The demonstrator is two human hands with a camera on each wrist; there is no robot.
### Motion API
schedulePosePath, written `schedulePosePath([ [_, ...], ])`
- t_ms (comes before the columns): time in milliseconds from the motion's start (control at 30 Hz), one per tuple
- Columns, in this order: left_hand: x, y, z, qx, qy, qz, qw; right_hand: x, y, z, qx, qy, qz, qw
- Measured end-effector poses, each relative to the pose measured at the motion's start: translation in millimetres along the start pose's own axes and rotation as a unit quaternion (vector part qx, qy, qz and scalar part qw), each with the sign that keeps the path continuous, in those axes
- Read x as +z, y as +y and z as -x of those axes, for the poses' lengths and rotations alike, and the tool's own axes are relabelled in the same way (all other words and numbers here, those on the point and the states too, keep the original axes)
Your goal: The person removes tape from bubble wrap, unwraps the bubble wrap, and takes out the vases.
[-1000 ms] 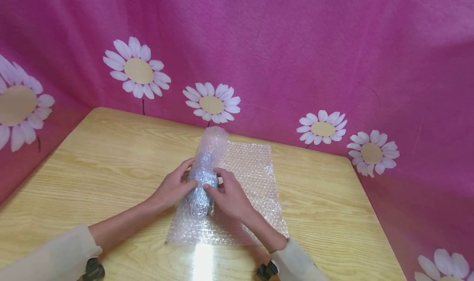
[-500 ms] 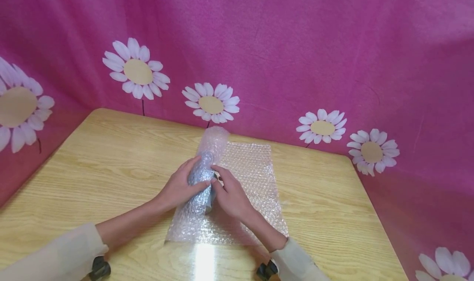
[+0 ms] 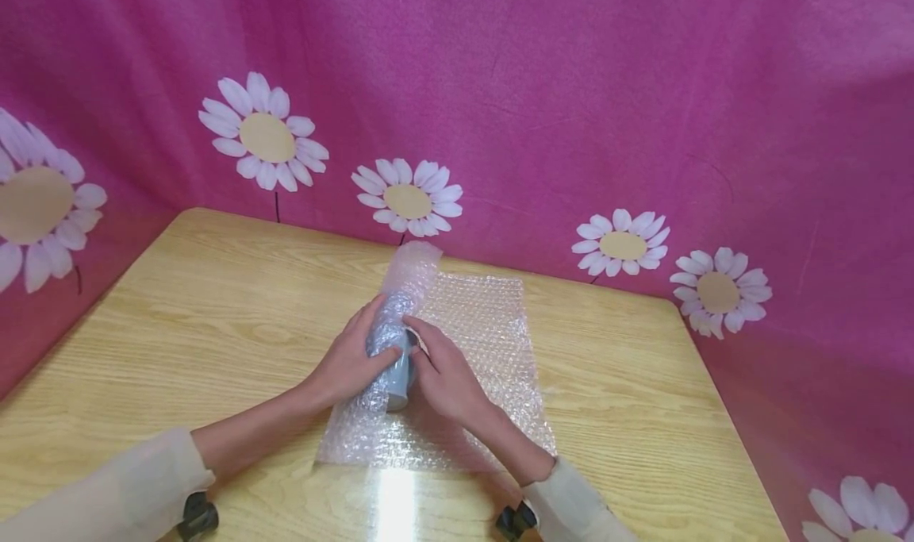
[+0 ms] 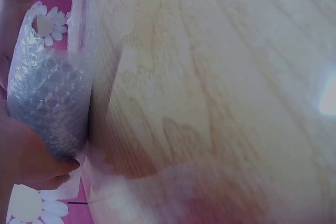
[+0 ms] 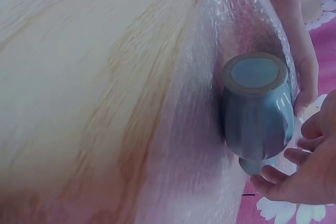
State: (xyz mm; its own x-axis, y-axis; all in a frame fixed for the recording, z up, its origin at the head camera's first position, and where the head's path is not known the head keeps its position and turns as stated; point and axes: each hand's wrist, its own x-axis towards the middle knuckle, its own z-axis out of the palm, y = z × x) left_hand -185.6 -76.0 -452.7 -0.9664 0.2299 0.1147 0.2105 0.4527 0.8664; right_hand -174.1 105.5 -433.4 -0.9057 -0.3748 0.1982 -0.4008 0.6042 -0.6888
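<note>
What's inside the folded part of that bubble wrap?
A blue-grey vase lies on its side in the bubble wrap. The right wrist view shows its base and much of its body. The wrapped side is covered, and the far end mostly hidden.

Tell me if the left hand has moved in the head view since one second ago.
Yes: the left hand has shifted slightly rightward, away from the left edge of the tabletop.

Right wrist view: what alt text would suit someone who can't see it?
Glossy blue-grey vessel partly enclosed by bubble wrap, round end facing the camera. The right hand is close beside it; the left hand touches the wrap's outer side.
</note>
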Motion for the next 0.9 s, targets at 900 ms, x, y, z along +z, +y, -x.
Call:
schedulePosePath([
  [900,-3.0,-6.2,-1.2,-0.017,0.017,0.056,0.9982,-27.5,38.3,24.6,0.003,-0.073,0.121,0.9900],
])
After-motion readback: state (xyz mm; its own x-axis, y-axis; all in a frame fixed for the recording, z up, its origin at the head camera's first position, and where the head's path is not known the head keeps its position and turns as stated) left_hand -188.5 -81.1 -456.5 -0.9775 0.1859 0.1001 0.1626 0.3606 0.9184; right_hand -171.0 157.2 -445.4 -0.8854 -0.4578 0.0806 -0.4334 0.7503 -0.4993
